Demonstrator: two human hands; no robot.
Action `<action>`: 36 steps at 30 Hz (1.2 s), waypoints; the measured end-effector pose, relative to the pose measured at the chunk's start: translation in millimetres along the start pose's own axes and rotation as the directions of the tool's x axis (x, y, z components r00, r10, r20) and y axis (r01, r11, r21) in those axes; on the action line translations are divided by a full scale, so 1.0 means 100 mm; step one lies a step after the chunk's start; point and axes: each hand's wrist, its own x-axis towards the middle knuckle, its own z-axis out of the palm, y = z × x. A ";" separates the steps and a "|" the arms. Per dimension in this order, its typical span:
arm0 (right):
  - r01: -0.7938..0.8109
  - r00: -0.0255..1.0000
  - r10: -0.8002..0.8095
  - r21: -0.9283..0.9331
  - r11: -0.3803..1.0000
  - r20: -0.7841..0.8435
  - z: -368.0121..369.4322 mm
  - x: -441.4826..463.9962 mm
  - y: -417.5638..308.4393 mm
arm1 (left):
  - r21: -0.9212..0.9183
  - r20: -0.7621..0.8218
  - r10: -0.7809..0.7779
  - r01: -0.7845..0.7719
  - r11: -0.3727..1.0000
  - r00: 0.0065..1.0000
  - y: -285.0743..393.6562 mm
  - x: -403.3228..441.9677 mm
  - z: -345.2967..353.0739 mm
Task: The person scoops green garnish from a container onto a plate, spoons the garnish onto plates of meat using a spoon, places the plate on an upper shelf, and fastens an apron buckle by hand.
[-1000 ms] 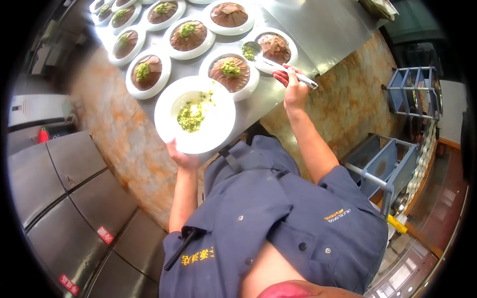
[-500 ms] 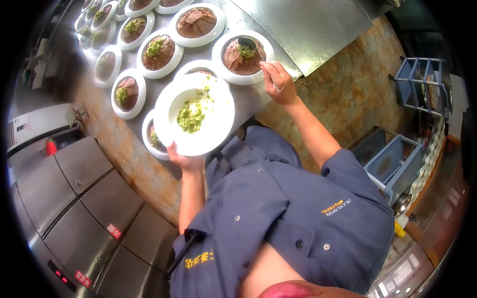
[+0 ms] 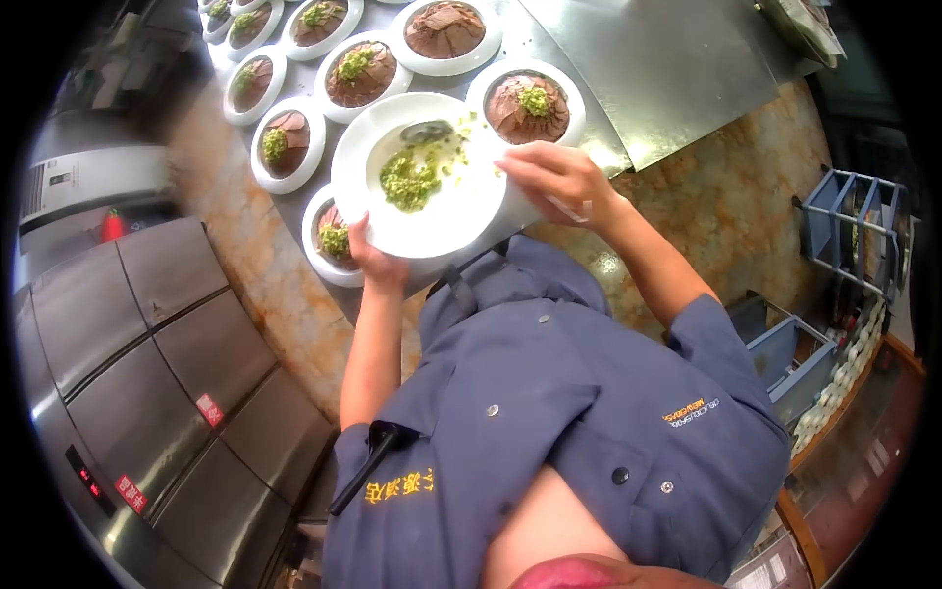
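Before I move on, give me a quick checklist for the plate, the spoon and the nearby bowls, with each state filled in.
1. White plate gripped by the left hand at its near-left rim: ok.
2. Spoon held in the right hand, its head over the plate: ok.
3. Spoon head clear of the plate's surface: cannot tell.
4. Chopped greens on the plate: ok.
5. Bowl just beyond the right hand bearing a green garnish: ok.
6. Bowl at the view's top centre bearing one: not ok, only sliced meat shows.
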 end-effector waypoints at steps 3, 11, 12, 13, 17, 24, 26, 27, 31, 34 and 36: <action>0.189 0.964 -0.179 -0.034 0.981 0.199 0.34 0.09 -0.03 | -0.018 0.018 -0.001 0.001 1.000 1.000 0.06 0.02 0.12; 0.360 0.923 -0.338 -0.105 0.927 0.184 0.30 -0.06 0.15 | -0.042 0.007 0.011 -0.010 0.999 1.000 0.18 0.07 -0.08; 0.311 0.937 -0.289 -0.088 0.946 0.197 0.36 0.03 0.19 | -0.040 0.008 0.013 -0.012 0.999 1.000 0.18 0.06 -0.06; 0.310 0.935 -0.288 -0.086 0.947 0.207 0.39 0.04 0.20 | 0.002 0.000 0.051 -0.051 0.999 0.999 0.17 0.05 -0.02; 0.372 0.905 -0.358 -0.016 0.928 0.228 0.32 -0.17 0.02 | -0.012 -0.010 0.094 -0.094 0.996 0.996 0.18 0.00 -0.03; 0.009 0.998 -0.007 -0.032 0.999 0.058 0.50 0.20 -0.43 | -0.042 -0.070 0.146 -0.149 0.988 0.987 0.38 -0.07 -0.01; -0.094 0.995 0.095 0.063 0.994 -0.011 0.57 0.30 -0.70 | 0.092 -0.093 0.274 -0.266 0.960 0.957 0.38 -0.04 -0.08; -0.329 0.943 0.331 0.258 0.909 0.036 0.58 0.33 -0.80 | 0.191 -0.140 0.362 -0.334 0.923 0.922 0.42 -0.10 0.04; -0.669 0.594 0.741 0.703 0.240 0.313 0.71 0.57 -0.95 | 0.324 -0.074 0.438 -0.394 0.860 0.896 0.41 -0.05 -0.07; -0.603 0.390 0.790 0.780 -0.169 0.473 0.88 0.63 -0.85 | 0.363 0.003 0.423 -0.395 0.844 0.906 0.43 -0.10 -0.12; -0.531 0.359 0.803 0.811 -0.244 0.476 0.98 0.61 -0.82 | 0.325 0.001 0.426 -0.403 0.855 0.905 0.45 -0.13 -0.19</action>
